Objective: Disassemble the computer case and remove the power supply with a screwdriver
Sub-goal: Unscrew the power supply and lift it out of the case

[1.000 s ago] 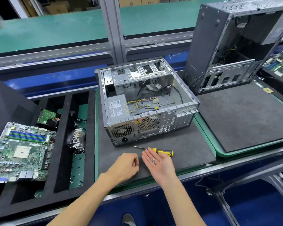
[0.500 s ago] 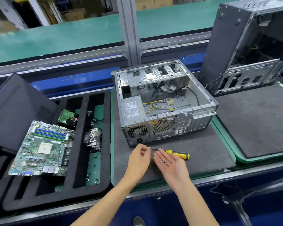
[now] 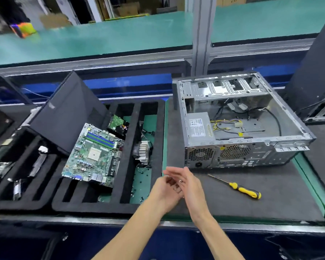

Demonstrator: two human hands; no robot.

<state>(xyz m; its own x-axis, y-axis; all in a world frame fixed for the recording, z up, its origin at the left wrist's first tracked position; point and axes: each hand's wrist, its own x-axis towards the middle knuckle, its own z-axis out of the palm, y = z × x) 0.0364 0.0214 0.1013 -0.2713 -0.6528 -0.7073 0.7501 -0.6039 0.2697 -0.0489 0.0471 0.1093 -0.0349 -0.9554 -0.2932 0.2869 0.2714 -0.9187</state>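
Both hands meet low in the middle, over the near left edge of the dark mat (image 3: 270, 199). The right hand (image 3: 190, 186) is turned palm toward the left with its fingers straight and slightly spread; a small shiny bit sits against its palm, too small and blurred to name. The left hand (image 3: 164, 192) has its fingers curled in against that palm, pinching at the spot, but whether they actually have hold of the bit I cannot tell, since the fingertips are hidden between the two hands.

The computer case (image 3: 242, 124) lies on its side on the far part of the mat, open face up, its perforated rear panel toward the person. The power supply (image 3: 200, 128) sits inside at the near left corner of the case, grey with a white label, and its yellow and black wires trail right across the case floor. The screwdriver (image 3: 236, 186), yellow and black in the handle, lies free on the mat near the case, to the right of the hands, touched by neither.

To the left, a black foam tray (image 3: 158, 139) holds a motherboard (image 3: 94, 154) tilted across its slots, a heatsink (image 3: 142, 152) in the slot beside it, and a green board half hidden behind. Further left everything smears with blur. A second case (image 3: 315, 77) is cut off at the right edge.
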